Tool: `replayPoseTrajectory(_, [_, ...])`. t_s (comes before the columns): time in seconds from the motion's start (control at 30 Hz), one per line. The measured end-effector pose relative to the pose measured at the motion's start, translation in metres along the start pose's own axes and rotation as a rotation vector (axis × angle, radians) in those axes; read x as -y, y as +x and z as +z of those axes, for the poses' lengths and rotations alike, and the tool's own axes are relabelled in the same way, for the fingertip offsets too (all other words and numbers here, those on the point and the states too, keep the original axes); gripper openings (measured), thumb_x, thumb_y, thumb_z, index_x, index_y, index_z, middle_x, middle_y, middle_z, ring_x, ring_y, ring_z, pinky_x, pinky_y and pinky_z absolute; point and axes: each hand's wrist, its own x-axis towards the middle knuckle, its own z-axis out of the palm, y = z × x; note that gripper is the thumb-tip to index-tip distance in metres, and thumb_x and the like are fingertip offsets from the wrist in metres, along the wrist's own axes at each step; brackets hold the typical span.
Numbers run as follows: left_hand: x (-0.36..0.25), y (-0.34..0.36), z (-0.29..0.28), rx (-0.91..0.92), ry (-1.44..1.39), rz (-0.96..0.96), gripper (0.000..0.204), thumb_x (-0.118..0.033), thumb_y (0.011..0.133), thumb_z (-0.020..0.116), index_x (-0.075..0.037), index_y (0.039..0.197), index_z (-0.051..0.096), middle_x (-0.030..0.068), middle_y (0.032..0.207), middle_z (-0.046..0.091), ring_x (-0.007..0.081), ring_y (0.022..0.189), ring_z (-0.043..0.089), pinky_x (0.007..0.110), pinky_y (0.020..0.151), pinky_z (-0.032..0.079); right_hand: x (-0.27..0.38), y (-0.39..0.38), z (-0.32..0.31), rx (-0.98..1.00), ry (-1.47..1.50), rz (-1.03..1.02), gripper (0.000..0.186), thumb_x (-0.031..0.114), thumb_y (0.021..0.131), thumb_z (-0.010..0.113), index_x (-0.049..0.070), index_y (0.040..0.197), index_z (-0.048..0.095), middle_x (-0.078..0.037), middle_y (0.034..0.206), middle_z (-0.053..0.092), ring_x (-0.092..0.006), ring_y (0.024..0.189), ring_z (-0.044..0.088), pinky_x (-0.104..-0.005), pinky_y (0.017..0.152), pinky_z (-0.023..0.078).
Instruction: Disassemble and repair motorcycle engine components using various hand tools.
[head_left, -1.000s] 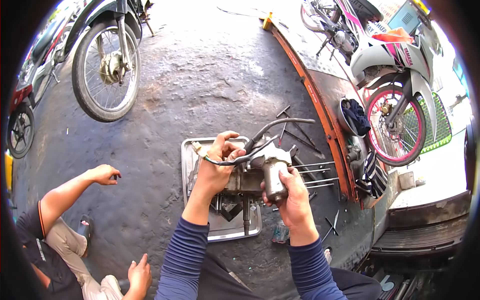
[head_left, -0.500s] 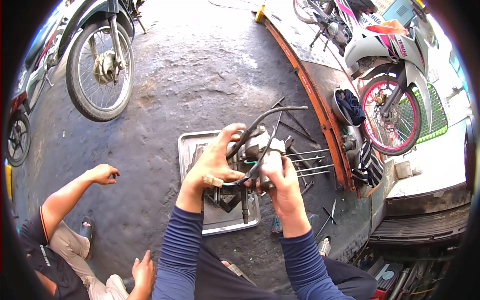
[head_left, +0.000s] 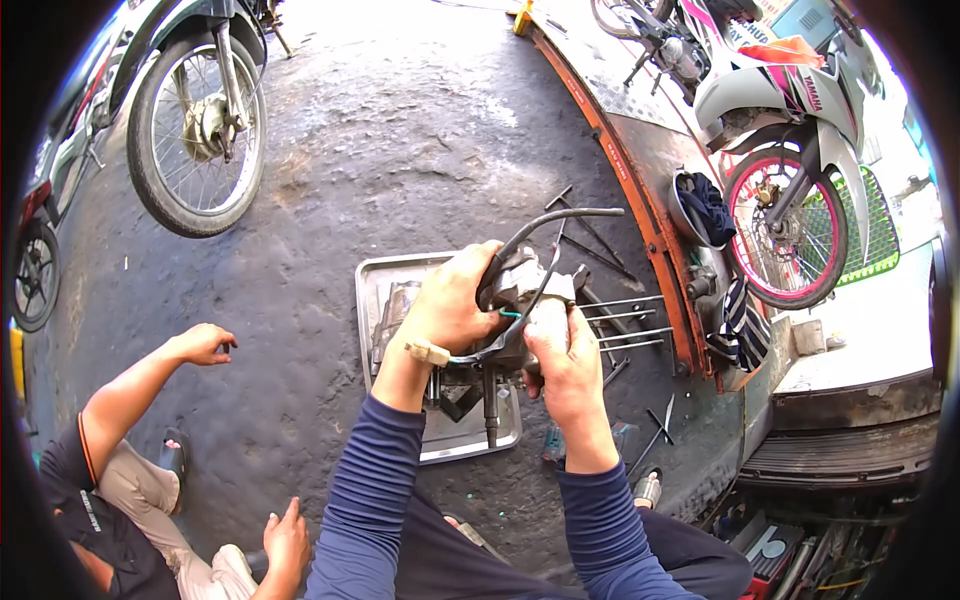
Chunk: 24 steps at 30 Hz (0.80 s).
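Note:
Both hands are on a grey metal motorcycle engine part point(head_left: 532, 284) over a metal tray point(head_left: 465, 456). My left hand point(head_left: 455, 305) wraps round its left side, close to a curved black hose point(head_left: 560, 214) that sticks out to the right. My right hand point(head_left: 570, 365) grips the pale lower right side, thumb on top; its other fingers are partly hidden. A cable runs along the part and ends in a cream plug connector point(head_left: 428, 352) lying over my left wrist. Below the part, a dark metal shaft point(head_left: 490, 405) points toward me above the tray.
A co-worker point(head_left: 120, 490) sits at the left, hands away from the part. An orange metal rail point(head_left: 640, 215) bounds the right side, with metal rods point(head_left: 635, 340) and scissors-like tools point(head_left: 660, 425) nearby. Motorbikes stand behind: a front wheel point(head_left: 198, 140) and a pink-rimmed wheel point(head_left: 785, 230).
My left hand has shifted, its fingers now lower behind the hose. My right hand has moved slightly right along the part, which has turned a little.

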Motion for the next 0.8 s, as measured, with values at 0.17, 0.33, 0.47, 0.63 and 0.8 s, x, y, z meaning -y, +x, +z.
replayPoseTrajectory(0.17, [0.006,0.004,0.0,0.002,-0.046,0.049,0.067,-0.008,0.074,0.082,0.003,0.136,0.06,0.0222,0.127,0.069,0.0373,0.119,0.068,0.041,0.101,0.054,-0.002,0.0,0.0,0.037,0.188,0.062,0.036,0.018,0.095,0.067,0.003,0.126,0.056,-0.005,0.087,0.062,-0.0122,0.052,0.056,-0.0262,0.041,0.042])
replayPoseTrajectory(0.33, [0.014,0.004,0.003,-0.004,0.003,0.08,0.067,-0.009,0.075,0.082,0.005,0.137,0.059,0.0228,0.127,0.069,0.0382,0.119,0.068,0.041,0.101,0.055,-0.003,-0.002,0.004,0.02,0.156,-0.011,0.033,0.015,0.094,0.069,0.002,0.121,0.054,-0.004,0.085,0.061,-0.0088,0.048,0.053,-0.0245,0.039,0.04])
replayPoseTrajectory(0.47, [0.016,0.003,0.005,-0.022,0.006,0.127,0.067,-0.01,0.075,0.083,0.004,0.136,0.06,0.0226,0.126,0.069,0.0392,0.118,0.068,0.041,0.1,0.055,-0.003,-0.001,0.0,0.022,0.235,0.049,0.036,0.014,0.094,0.07,0.004,0.125,0.054,-0.002,0.083,0.06,-0.0075,0.049,0.052,-0.0239,0.04,0.04])
replayPoseTrajectory(0.63, [0.018,0.002,0.004,-0.032,0.019,0.148,0.066,-0.011,0.076,0.083,0.004,0.136,0.06,0.0223,0.126,0.069,0.0396,0.118,0.068,0.042,0.101,0.054,-0.008,0.005,-0.007,0.009,-0.129,-0.092,0.046,0.018,0.091,0.072,0.0,0.131,0.058,-0.01,0.099,0.068,-0.0172,0.077,0.064,-0.0315,0.068,0.052])
replayPoseTrajectory(0.8, [0.019,0.003,0.004,-0.02,0.039,0.155,0.067,-0.013,0.076,0.085,0.003,0.136,0.06,0.0222,0.126,0.069,0.0397,0.119,0.068,0.042,0.1,0.054,-0.014,0.01,-0.006,-0.017,-0.154,-0.091,0.055,0.022,0.088,0.074,-0.003,0.134,0.059,-0.018,0.113,0.072,-0.0259,0.099,0.069,-0.0378,0.089,0.054])
